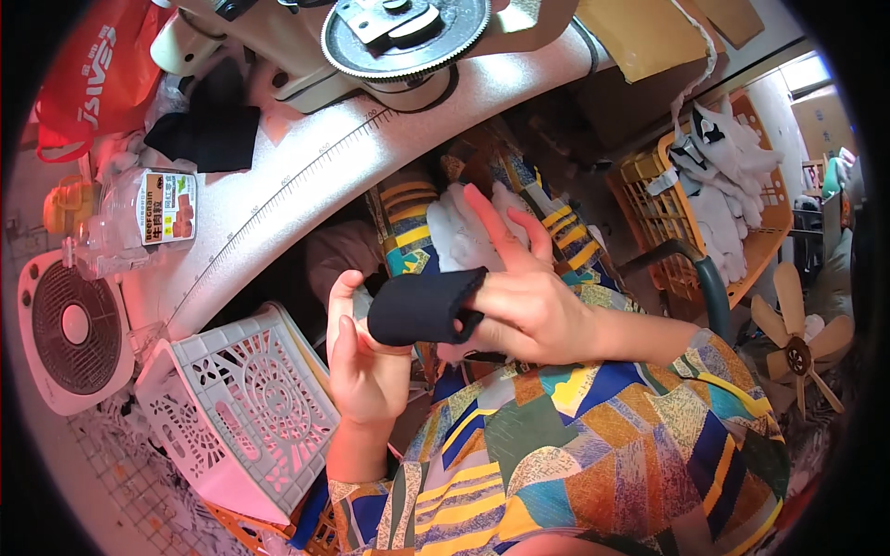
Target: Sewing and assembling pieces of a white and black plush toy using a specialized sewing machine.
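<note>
A black knitted piece like a sock or cuff point(422, 308) is stretched sideways between my hands, above my lap. My left hand point(366, 371) grips its left end; some fingers are hidden inside or behind the fabric, while the thumb points up. My right hand point(542, 310) holds the open, ribbed right end, with fingers inside the opening. Two of its fingers stretch out away from the fabric. White cloth pieces point(454, 232) lie on my lap beyond the hands.
A machine with a round toothed dial point(405, 65) stands on the curved white table point(269, 199). Black fabric point(218, 120) and a clear plastic jar point(120, 232) sit at left. A grey plastic crate point(269, 408), fans, and an orange basket point(663, 250) of white socks surround me.
</note>
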`<state>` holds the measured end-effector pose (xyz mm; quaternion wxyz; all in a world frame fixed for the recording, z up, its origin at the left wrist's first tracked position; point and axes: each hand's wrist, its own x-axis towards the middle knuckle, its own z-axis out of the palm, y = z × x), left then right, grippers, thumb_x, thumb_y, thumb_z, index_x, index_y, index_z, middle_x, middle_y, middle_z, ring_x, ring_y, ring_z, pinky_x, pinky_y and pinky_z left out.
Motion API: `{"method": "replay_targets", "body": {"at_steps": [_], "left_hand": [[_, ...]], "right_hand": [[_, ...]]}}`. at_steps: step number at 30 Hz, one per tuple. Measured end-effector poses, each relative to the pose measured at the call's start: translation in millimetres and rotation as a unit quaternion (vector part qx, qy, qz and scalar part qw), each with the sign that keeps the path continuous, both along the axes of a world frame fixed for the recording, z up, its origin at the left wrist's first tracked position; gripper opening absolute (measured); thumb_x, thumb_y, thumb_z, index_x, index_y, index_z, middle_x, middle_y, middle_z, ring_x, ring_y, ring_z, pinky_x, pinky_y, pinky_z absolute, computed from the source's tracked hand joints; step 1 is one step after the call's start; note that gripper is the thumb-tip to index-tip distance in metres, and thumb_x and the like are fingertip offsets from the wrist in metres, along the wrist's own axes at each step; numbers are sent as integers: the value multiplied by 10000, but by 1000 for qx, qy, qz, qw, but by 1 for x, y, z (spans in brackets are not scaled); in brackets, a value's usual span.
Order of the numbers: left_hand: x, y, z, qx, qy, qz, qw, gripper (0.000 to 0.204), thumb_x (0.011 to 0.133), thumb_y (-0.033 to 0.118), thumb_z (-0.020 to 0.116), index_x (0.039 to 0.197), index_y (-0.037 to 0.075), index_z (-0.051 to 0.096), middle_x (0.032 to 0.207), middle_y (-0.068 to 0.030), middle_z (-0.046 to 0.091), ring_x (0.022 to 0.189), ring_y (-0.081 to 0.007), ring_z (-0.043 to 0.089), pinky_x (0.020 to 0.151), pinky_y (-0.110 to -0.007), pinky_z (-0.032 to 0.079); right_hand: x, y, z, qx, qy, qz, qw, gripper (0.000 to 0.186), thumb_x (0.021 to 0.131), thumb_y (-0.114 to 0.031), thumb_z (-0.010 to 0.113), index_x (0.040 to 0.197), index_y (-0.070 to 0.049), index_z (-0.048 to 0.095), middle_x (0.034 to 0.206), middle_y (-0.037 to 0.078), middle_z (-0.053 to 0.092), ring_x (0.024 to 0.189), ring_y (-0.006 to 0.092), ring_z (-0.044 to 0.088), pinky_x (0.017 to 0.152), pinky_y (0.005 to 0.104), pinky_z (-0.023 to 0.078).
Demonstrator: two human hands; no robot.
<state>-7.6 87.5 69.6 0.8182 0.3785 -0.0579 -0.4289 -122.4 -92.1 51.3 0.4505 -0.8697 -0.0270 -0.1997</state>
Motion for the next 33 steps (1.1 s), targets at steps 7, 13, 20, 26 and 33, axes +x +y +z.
{"method": "replay_targets", "body": {"at_steps": [7, 13, 20, 26, 33], "left_hand": [[-24, -9, -13, 142, -103, -13, 984, 535, 996, 440, 369, 1401, 114, 240, 1252, -212, 537, 1182, -309, 543, 979, -436, 449], [-5, -18, 1, 125, -46, 25, 991, 500, 1009, 312, 416, 1420, 85, 245, 1279, -301, 508, 1169, -393, 552, 999, -462, 454], [-5, -9, -1, 113, -35, 22, 993, 490, 947, 186, 592, 1337, 84, 313, 1052, -194, 616, 955, -278, 647, 865, -392, 539], [-8, -3, -12, 72, -40, 35, 996, 333, 899, 77, 654, 1161, 20, 458, 1021, -144, 651, 910, -189, 661, 828, -312, 546], [-16, -10, -13, 97, -156, 12, 983, 432, 915, 47, 609, 1284, 11, 386, 1112, -143, 616, 961, -180, 639, 848, -306, 521]], "right_hand": [[9, 5, 6, 136, -5, -57, 989, 303, 798, -315, 741, 695, -48, 642, 1146, 307, 602, 1398, 352, 315, 1047, 534, 195], [4, 11, 1, 120, -30, 4, 992, 342, 846, -228, 685, 604, -53, 518, 828, 192, 637, 1365, 384, 365, 1017, 522, 244], [3, 9, -4, 68, -14, 39, 997, 246, 860, -228, 672, 714, -40, 607, 754, 146, 624, 1373, 422, 329, 1019, 538, 241], [1, 10, -2, 67, -4, 15, 998, 364, 804, -376, 726, 865, -21, 670, 838, 144, 672, 1387, 419, 301, 1027, 539, 227], [3, 3, 5, 97, 30, 1, 995, 415, 809, -411, 727, 910, -12, 670, 1100, 218, 645, 1380, 426, 295, 1046, 527, 228]]}}
